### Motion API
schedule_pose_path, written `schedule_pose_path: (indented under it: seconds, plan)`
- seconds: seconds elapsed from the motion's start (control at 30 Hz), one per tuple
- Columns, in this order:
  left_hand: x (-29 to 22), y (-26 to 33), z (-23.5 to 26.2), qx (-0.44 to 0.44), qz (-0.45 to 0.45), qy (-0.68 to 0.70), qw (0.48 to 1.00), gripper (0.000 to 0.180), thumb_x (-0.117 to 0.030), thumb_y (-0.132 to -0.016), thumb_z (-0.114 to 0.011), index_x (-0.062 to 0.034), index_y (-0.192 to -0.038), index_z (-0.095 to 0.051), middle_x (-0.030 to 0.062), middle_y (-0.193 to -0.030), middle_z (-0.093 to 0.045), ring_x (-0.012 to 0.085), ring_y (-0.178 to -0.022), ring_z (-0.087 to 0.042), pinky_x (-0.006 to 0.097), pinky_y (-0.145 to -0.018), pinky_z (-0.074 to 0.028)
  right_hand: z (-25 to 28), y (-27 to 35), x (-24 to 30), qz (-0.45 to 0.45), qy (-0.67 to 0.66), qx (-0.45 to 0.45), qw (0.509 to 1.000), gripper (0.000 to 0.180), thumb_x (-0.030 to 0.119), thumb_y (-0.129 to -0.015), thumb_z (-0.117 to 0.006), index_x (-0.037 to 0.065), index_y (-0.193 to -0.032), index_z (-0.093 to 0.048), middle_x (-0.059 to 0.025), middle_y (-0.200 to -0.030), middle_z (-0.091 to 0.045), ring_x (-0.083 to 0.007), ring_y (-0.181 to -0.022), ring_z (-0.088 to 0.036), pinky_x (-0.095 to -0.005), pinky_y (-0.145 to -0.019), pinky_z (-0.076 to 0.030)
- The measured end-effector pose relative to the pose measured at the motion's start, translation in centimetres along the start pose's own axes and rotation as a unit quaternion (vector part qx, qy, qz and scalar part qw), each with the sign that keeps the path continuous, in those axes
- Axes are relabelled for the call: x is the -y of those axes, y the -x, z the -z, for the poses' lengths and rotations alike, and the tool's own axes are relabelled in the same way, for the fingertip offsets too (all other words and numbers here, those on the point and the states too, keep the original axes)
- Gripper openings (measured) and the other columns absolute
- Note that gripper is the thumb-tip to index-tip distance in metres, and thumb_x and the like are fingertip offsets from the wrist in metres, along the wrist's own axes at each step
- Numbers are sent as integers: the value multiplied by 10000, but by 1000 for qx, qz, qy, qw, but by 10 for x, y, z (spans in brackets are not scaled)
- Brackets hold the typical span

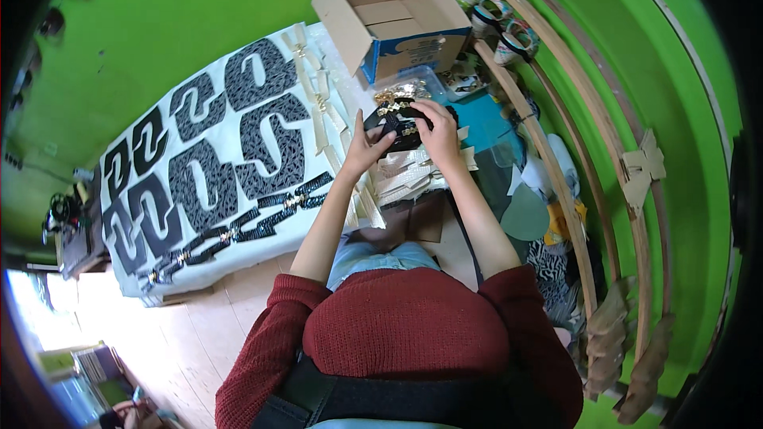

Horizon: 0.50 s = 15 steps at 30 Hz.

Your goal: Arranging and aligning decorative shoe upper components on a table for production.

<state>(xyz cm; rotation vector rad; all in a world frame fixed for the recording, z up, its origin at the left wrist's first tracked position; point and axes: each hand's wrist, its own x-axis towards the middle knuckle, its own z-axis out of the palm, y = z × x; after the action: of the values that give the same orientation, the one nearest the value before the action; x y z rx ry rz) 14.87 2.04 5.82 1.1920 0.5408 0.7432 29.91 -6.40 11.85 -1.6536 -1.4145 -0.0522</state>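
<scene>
Black straps with gold ornaments [405,132] lie between my two hands at the far right end of the table. My left hand [367,148] has its thumb against the left side of the black straps, its index finger stretched up; the other fingers are mostly hidden. From the right, my right hand [439,133] curls its fingers over a black strap, gripping it near a gold ornament. Just beneath the hands sits a pile of cream strap pieces [405,175]. Beyond them, a clear plastic container [429,79] stands beside shiny gold bits [392,96].
Black patterned curved cut-outs [203,183] cover the white-topped table [203,270] to the left. Rows of cream straps [319,103] and black straps [262,221] lie there too. An open cardboard box [389,28] stands behind. Wooden rails [548,175] run along the right.
</scene>
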Motion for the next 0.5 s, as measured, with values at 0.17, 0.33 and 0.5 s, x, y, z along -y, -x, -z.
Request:
schedule_pose_path:
  seconds: [0.17, 0.33, 0.5]
  plan:
    - [-34, 37, 16, -75, -18, -23, 997, 894, -140, -839, -691, -93, -1478, -69, 172, -1106, -587, 180, -1017, -561, 309, -881, -452, -9, 16, 22, 119, 24, -11, 993, 457, -44, -712, -597, 130, -1130, -655, -69, -936, -604, -258, -902, -565, -370, -804, -438]
    - [-58, 79, 36, -180, -69, 74, 978, 686, -154, -835, -696, -42, -1399, -322, 74, -949, -648, 90, -853, -602, 214, -777, -474, -25, 29, 51, 193, 35, 26, 980, 569, -48, -690, -561, 195, -1201, -616, -23, -969, -606, -219, -919, -566, -371, -813, -397]
    - [-74, 108, 43, -331, -87, -30, 939, 671, -126, -746, -779, -11, -1286, -399, 87, -851, -670, 95, -787, -624, 203, -697, -477, -44, 37, 81, 244, 44, 59, 967, 574, -49, -658, -553, 184, -1175, -640, -18, -1009, -589, -208, -961, -549, -381, -866, -341]
